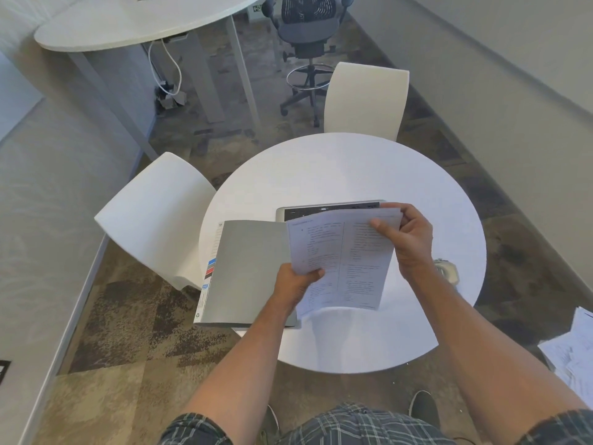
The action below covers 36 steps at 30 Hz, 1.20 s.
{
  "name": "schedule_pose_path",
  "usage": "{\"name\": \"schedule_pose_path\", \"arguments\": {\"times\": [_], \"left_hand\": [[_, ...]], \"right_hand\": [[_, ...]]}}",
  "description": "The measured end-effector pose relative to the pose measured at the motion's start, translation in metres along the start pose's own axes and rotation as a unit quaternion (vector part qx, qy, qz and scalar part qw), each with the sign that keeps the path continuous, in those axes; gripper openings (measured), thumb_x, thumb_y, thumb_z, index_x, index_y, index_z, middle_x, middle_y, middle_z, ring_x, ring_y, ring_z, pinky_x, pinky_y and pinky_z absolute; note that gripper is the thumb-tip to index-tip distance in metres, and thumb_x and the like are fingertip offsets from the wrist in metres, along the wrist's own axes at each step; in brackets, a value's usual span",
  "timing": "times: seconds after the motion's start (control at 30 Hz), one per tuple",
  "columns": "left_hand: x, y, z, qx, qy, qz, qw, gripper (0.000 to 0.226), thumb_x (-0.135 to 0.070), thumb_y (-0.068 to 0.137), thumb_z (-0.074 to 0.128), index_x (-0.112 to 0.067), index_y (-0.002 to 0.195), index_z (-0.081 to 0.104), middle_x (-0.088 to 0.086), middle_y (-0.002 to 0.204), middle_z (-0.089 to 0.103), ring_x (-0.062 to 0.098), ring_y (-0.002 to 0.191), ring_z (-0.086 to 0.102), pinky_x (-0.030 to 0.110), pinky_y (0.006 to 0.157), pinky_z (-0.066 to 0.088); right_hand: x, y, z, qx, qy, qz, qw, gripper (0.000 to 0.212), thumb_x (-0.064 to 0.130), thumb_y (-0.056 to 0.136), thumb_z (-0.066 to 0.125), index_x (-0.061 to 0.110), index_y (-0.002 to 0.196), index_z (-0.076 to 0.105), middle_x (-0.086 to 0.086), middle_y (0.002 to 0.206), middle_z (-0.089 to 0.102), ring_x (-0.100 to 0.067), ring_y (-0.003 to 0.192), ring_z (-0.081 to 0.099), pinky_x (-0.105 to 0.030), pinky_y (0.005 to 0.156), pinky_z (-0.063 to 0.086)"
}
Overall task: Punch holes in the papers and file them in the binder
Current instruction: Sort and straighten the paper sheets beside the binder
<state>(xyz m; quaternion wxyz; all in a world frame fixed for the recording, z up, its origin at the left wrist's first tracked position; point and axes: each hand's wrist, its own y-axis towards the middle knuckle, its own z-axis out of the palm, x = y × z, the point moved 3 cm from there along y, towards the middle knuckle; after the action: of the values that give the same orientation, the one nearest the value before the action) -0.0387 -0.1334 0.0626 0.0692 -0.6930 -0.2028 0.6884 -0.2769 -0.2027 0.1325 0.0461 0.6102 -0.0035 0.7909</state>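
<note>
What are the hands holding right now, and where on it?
Both hold white printed paper sheets: left hand at the lower-left edge, right hand at the top-right corner.

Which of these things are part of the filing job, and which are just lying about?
In use: papers held in the left hand and right hand; grey binder; hole punch.

Lying about: white chairs, office chair, loose sheets.

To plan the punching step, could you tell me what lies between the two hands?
In the head view, only the printed papers span between the left hand and right hand.
</note>
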Motion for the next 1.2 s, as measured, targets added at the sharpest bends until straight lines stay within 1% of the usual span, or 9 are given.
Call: {"name": "schedule_pose_path", "arguments": {"times": [0.13, 0.27, 0.4, 0.53, 0.67, 0.83, 0.97, 1.07, 1.2], "left_hand": [[0.008, 0.001, -0.001, -0.027, 0.038, -0.021, 0.999, 0.022, -0.005, 0.081, 0.084, -0.01, 0.098, 0.072, 0.002, 0.092, 0.072, 0.014, 0.082, 0.067, 0.025, 0.072, 0.054], [0.009, 0.001, -0.001, -0.036, 0.047, -0.028, 0.998, 0.02, -0.008, 0.081, 0.085, -0.011, 0.096, 0.072, 0.001, 0.09, 0.073, 0.014, 0.081, 0.067, 0.02, 0.067, 0.053], [0.008, 0.002, -0.001, -0.041, 0.047, -0.032, 0.998, 0.015, -0.01, 0.081, 0.085, -0.017, 0.087, 0.073, 0.002, 0.088, 0.074, 0.017, 0.081, 0.068, 0.023, 0.068, 0.053], [0.01, 0.0, -0.003, -0.045, 0.044, -0.037, 0.997, 0.014, -0.012, 0.082, 0.083, -0.021, 0.085, 0.072, -0.004, 0.084, 0.074, 0.01, 0.075, 0.066, 0.02, 0.061, 0.05], [0.012, 0.0, -0.004, -0.045, 0.042, -0.042, 0.997, 0.013, -0.013, 0.083, 0.083, -0.02, 0.081, 0.072, -0.002, 0.084, 0.074, 0.017, 0.078, 0.067, 0.027, 0.065, 0.051], [0.011, 0.002, -0.008, -0.029, -0.004, -0.021, 0.999, 0.021, -0.012, 0.08, 0.087, -0.018, 0.097, 0.076, 0.002, 0.099, 0.078, 0.022, 0.093, 0.073, 0.035, 0.082, 0.059], [0.01, 0.004, -0.012, -0.014, -0.032, -0.017, 0.999, 0.032, -0.011, 0.078, 0.087, -0.014, 0.107, 0.077, 0.003, 0.107, 0.078, 0.019, 0.097, 0.074, 0.028, 0.08, 0.058], [0.008, 0.005, -0.012, 0.014, -0.053, -0.037, 0.998, 0.035, -0.013, 0.077, 0.087, -0.013, 0.111, 0.077, 0.004, 0.11, 0.079, 0.021, 0.101, 0.075, 0.034, 0.086, 0.059], [0.007, 0.006, -0.012, 0.041, -0.072, -0.062, 0.995, 0.037, -0.014, 0.078, 0.087, -0.009, 0.114, 0.077, 0.009, 0.109, 0.079, 0.028, 0.101, 0.076, 0.043, 0.09, 0.06]], "right_hand": [[-0.002, -0.005, 0.001, -0.032, -0.217, -0.123, 0.968, 0.049, 0.018, 0.074, 0.092, 0.016, 0.117, 0.068, 0.004, 0.111, 0.073, -0.012, 0.103, 0.066, -0.043, 0.09, 0.048], [0.016, -0.013, 0.025, 0.0, -0.46, -0.368, 0.808, 0.056, 0.045, 0.085, 0.079, 0.023, 0.134, 0.066, 0.01, 0.14, 0.062, -0.013, 0.132, 0.054, -0.039, 0.107, 0.034], [0.0, -0.017, 0.047, 0.095, -0.54, -0.393, 0.739, 0.051, 0.05, 0.089, 0.072, 0.03, 0.136, 0.066, 0.012, 0.147, 0.057, -0.014, 0.142, 0.046, -0.044, 0.11, 0.029], [-0.006, -0.02, 0.049, 0.096, -0.541, -0.364, 0.752, 0.054, 0.051, 0.089, 0.072, 0.031, 0.138, 0.063, 0.013, 0.148, 0.056, -0.011, 0.141, 0.047, -0.043, 0.11, 0.027], [-0.003, -0.019, 0.042, 0.05, -0.537, -0.353, 0.764, 0.055, 0.054, 0.087, 0.073, 0.031, 0.136, 0.064, 0.013, 0.147, 0.056, -0.013, 0.143, 0.044, -0.045, 0.111, 0.025], [-0.015, -0.012, 0.013, -0.028, -0.424, -0.077, 0.902, 0.086, 0.058, 0.088, 0.07, 0.031, 0.158, 0.029, 0.01, 0.16, 0.038, -0.012, 0.148, 0.03, -0.038, 0.119, 0.017], [-0.052, -0.016, -0.016, 0.029, -0.363, 0.119, 0.924, 0.089, 0.073, 0.084, 0.063, 0.032, 0.157, 0.031, 0.006, 0.154, 0.047, -0.017, 0.14, 0.045, -0.051, 0.118, 0.034], [-0.069, -0.027, -0.028, 0.074, -0.295, 0.195, 0.932, 0.065, 0.064, 0.094, 0.057, 0.029, 0.147, 0.046, 0.012, 0.125, 0.068, -0.017, 0.121, 0.064, -0.043, 0.101, 0.05], [-0.072, -0.034, -0.032, 0.082, -0.226, 0.18, 0.954, 0.027, 0.036, 0.102, 0.061, 0.023, 0.125, 0.067, 0.003, 0.094, 0.079, -0.016, 0.096, 0.075, -0.029, 0.079, 0.055]]}}
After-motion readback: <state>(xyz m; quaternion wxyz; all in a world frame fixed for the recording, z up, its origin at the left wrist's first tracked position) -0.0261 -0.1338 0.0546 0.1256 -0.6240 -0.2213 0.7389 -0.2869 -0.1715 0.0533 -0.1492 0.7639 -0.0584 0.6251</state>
